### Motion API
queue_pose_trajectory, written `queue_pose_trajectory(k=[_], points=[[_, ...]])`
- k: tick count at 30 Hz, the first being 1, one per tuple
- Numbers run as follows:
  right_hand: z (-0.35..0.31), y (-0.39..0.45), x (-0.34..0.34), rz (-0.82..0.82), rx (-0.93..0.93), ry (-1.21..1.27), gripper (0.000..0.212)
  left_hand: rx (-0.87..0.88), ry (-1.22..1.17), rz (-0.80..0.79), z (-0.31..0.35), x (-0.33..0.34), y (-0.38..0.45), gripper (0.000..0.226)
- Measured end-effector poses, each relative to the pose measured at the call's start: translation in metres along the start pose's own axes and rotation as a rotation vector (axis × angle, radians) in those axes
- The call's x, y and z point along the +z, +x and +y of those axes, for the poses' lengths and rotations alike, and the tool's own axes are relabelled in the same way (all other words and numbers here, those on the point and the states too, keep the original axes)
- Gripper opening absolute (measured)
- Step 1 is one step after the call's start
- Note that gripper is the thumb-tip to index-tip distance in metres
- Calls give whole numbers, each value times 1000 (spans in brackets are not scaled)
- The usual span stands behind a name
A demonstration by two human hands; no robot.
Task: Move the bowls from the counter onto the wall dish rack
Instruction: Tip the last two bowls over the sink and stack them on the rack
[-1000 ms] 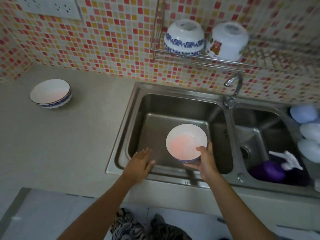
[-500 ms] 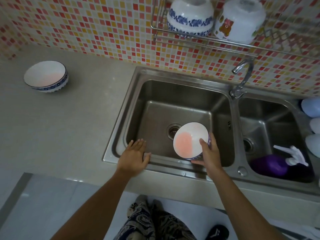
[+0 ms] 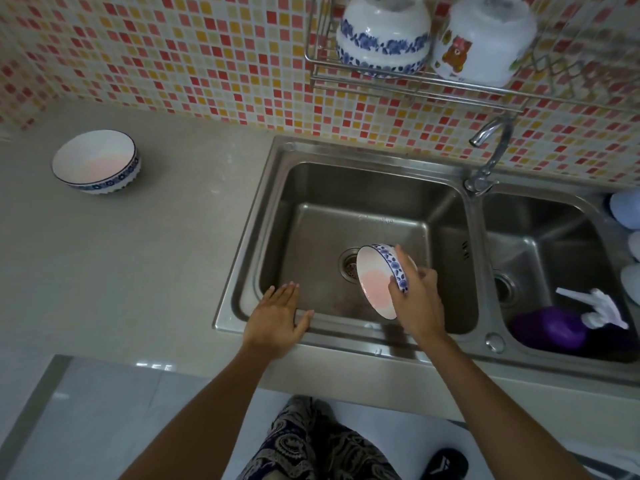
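1. Over the left basin of the sink (image 3: pixel 242 258), one blue-patterned bowl (image 3: pixel 375 282) is tipped on its side, mouth facing left, above the drain (image 3: pixel 349 266).
2. Holding it is the right hand (image 3: pixel 417 303), its fingers curled around the rim and back of the bowl.
3. Flat on the sink's front edge lies the left hand (image 3: pixel 277 317), fingers spread and holding nothing.
4. Four bowls show in all: the held one, one upright bowl on the counter (image 3: pixel 97 162) near the counter's far-left corner, and two upside down on the wall dish rack (image 3: pixel 415 83), a blue-flowered bowl (image 3: pixel 382 34) and beside it a white bowl with a bear picture (image 3: pixel 485 39).
5. One tap (image 3: pixel 491 147) rises between the two basins, below the rack's front rail.
6. One purple spray bottle (image 3: pixel 550 329) lies in the right basin.
7. Bare counter (image 3: pixel 138 271) stretches between the lone bowl and the sink's left edge; to the right of the bear bowl the rack is blurred.
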State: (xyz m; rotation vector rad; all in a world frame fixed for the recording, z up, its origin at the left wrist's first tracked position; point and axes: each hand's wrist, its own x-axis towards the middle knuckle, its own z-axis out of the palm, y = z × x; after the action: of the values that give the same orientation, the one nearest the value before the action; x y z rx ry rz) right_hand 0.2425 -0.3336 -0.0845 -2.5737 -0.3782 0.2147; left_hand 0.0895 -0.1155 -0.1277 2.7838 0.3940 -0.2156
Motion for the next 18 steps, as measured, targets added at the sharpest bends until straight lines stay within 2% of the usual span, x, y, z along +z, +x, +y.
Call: queue_pose_trajectory(k=[7,11,18], points=[[-15,4,-10,4,2,-117,90,-6,19,-45,1,-2,0,79],[-20,-1,-15,-17,-62,-261,98,-2,5,-69,1,-1,1,80],[-22,-4,-19,-7,-119,-427,86,7,-8,-126,0,-4,1,82]])
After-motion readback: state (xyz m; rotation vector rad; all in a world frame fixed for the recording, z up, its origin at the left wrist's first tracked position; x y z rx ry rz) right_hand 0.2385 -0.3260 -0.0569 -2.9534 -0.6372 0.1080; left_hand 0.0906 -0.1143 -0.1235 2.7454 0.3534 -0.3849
